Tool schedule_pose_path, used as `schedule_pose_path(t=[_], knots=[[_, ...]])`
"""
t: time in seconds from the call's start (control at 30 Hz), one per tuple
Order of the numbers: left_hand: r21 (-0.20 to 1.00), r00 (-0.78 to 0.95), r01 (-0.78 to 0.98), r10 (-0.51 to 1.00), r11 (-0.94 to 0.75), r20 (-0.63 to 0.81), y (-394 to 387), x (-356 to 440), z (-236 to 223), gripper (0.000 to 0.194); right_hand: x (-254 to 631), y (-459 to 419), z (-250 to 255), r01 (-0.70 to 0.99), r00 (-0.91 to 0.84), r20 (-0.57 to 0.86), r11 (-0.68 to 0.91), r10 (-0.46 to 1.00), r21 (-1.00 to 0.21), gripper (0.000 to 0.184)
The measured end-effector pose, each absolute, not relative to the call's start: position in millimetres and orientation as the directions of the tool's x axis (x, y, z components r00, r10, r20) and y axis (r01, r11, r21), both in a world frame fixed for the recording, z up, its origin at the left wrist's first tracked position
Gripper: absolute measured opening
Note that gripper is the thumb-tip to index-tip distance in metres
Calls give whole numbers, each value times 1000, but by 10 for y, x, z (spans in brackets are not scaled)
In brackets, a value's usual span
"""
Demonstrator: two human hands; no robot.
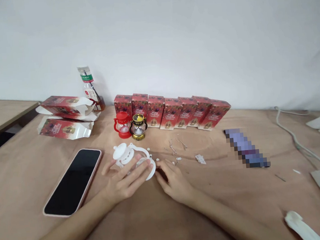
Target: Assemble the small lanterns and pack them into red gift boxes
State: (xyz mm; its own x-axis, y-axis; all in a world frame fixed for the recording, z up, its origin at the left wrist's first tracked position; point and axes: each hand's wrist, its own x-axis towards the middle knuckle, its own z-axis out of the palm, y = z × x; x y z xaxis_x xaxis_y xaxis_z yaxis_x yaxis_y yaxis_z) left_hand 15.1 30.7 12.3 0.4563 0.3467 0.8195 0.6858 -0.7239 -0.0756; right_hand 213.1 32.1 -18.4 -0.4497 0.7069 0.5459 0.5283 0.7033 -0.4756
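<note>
Handling the base end seems in hand: just left of centre frame, the left hand (123,183) clasps a tilted white lantern (127,156); the right hand (176,182) meets its base (151,173), grip unclear. The next move probably calls for steady support.

Left hand (123,183) holding white lantern (127,156), right hand (176,182) at base (152,170).

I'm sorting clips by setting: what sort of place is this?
Probably a home or small workshop: a light-brown tabletop against a pale wall, a row of red printed cardboard boxes, and a white plastic lantern in the left hand.
</note>
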Motion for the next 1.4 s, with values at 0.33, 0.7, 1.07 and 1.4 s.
schedule_pose_path(t=[0.33, 0.7, 1.07, 1.4], knots=[[195, 201, 816, 584, -544, 786, 449, 90, 20, 40, 2118, 287, -194, 523, -504, 613, 780, 609, -344, 5], [174, 273, 771, 565, -612, 779, 431, 118, 41, 33, 2099, 264, -197, 575, -599, 671, 818, 437, -19, 21], [174, 271, 781, 577, -599, 770, 427, 121, 53, 33, 2116, 254, -175, 530, -591, 654, 838, 472, -126, 23], [171, 283, 767, 566, -618, 774, 436, 124, 40, 32, 2101, 264, -196, 553, -599, 672, 832, 435, -46, 26]])
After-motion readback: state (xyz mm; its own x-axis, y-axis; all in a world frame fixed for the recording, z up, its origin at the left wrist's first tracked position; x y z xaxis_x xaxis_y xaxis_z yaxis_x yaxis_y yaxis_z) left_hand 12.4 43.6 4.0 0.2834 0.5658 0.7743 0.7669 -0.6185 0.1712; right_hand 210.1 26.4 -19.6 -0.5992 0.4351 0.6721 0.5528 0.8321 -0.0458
